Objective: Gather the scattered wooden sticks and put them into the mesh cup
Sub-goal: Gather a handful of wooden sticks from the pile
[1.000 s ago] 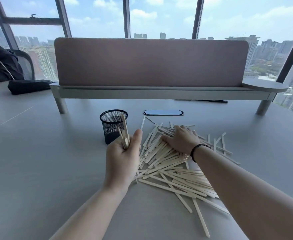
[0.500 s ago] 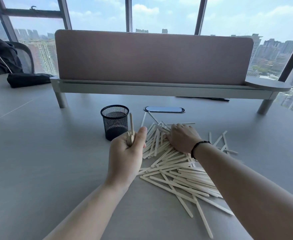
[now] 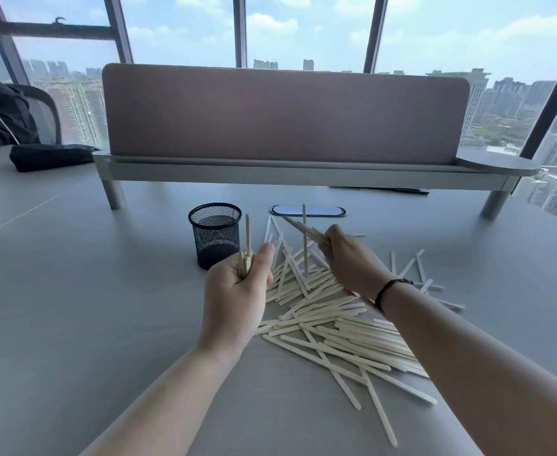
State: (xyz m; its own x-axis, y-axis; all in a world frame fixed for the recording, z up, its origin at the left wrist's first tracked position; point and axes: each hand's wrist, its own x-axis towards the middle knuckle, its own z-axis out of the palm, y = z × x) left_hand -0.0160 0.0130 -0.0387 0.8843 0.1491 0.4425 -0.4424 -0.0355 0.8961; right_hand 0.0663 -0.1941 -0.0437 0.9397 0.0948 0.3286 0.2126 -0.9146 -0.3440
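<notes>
The left hand (image 3: 234, 291) is closed around an upright bundle of pale flat wooden sticks (image 3: 336, 320), just beside the black wire-mesh cup (image 3: 215, 235). The right hand (image 3: 349, 258) pinches several lifted sticks above the heap scattered on the grey counter (image 3: 73, 307).

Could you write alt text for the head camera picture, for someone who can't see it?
Two bare hands work over a grey table: the left hand grips a bundle of wooden sticks beside a black mesh cup, the right hand lifts a few more from a scattered pile. City windows behind.
</notes>
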